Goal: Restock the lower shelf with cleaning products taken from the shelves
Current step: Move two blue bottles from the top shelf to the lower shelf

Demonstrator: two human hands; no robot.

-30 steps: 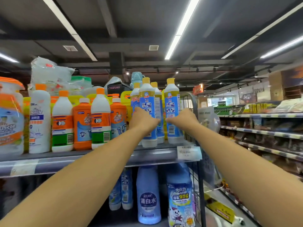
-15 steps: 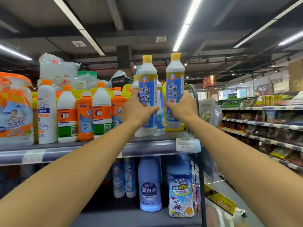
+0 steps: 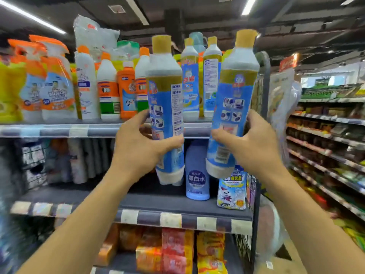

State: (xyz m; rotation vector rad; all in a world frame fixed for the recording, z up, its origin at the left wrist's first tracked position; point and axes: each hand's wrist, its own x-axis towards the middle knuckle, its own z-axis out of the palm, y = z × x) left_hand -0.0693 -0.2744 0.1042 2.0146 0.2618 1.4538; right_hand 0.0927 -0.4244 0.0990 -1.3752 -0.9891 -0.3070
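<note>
Two bottles [image 3: 167, 107] (one per hand [image 3: 138, 147])

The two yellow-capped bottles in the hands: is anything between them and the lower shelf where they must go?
Nothing visible blocks the left hand with its bottle: the lower shelf is bare below it. Under the right hand's bottle stand a pale blue bottle and a rabbit-print pouch.

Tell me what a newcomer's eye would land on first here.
Two yellow-capped blue bottles held up mid-frame, clear of the shelves: one in the left hand, one in the right hand. Next, the orange sprays on the top shelf, far left.
</note>
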